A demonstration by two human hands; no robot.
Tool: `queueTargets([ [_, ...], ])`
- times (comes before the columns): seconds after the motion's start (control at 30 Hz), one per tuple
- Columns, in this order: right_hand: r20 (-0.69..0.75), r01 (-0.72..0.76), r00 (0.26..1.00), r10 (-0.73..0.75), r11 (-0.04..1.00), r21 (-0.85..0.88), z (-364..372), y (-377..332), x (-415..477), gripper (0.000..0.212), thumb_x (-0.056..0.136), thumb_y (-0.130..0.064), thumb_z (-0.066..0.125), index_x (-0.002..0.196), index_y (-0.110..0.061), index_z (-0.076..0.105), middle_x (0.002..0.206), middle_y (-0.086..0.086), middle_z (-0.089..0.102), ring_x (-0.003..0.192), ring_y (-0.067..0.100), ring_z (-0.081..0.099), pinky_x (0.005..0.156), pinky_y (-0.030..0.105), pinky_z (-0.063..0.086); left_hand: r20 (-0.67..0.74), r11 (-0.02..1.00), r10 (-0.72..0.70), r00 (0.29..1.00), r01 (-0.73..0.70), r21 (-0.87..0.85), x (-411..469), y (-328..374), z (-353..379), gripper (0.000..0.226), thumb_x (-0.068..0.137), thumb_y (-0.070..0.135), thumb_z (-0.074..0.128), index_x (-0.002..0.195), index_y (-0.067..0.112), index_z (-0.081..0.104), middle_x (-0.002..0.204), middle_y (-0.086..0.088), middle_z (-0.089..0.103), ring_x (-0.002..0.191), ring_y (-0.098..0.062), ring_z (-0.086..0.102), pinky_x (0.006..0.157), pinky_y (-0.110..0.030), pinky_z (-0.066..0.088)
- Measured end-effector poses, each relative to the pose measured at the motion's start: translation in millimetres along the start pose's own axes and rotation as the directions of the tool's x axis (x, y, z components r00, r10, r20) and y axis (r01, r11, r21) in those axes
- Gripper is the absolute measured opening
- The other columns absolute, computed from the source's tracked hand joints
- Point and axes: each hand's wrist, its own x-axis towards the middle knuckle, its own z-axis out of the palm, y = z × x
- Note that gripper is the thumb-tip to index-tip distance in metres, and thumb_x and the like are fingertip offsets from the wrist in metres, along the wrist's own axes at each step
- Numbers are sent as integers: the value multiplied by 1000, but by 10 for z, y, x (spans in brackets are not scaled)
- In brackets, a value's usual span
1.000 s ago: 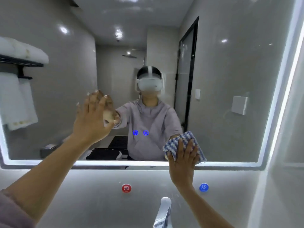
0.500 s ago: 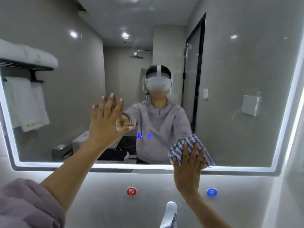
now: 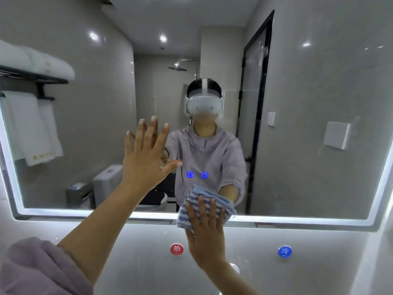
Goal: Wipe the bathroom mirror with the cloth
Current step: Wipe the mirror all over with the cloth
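Observation:
A large wall mirror (image 3: pixel 308 167) with a lit white border fills the view. My left hand (image 3: pixel 146 158) lies flat against the glass left of centre, fingers spread, holding nothing. My right hand (image 3: pixel 205 226) presses a blue-and-white checked cloth (image 3: pixel 196 199) flat on the mirror's lower edge, over the lit strip near the middle. The cloth's lower part is hidden under my palm. The mirror reflects a person in a lilac top wearing a white headset.
On the wall under the mirror sit a red round label (image 3: pixel 177 249) and a blue round label (image 3: pixel 284 251). A chrome tap top (image 3: pixel 235 268) shows behind my right wrist. Two small blue touch icons (image 3: pixel 197 174) glow on the glass.
My right hand has slid the cloth leftward along the mirror's bottom edge. My left hand stays flat on the glass; the view has shifted so it sits nearer the centre.

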Motion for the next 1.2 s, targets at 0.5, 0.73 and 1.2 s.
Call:
queueTargets([
  [0.5,49,294,956,-290,947,-133,-110,166,83,64,84,-41,50,146,-33,33,154,-9,27,142,21,23,119,45,5,-15,1000,6,1000,-6,-5,-2,-11,34,98,75,79,36,151,23,9,158,-6,-8,146,-32,-2,114,-60,10],
  [0.73,-57,164,982,-178,966,-200,-309,1078,-138,61,89,-39,43,147,-29,27,159,-3,14,147,28,5,118,51,4,-20,1000,1,1000,-2,-21,-3,5,17,96,73,78,32,151,23,16,159,-9,6,146,-33,5,112,-61,14],
  [1.2,-46,81,995,-86,992,-99,-300,669,-39,68,90,-38,43,151,-28,16,161,2,-1,146,35,6,113,58,12,39,999,-14,999,16,-31,-1,47,-48,99,72,77,26,151,21,8,156,-5,-11,146,-33,-4,113,-62,8],
])
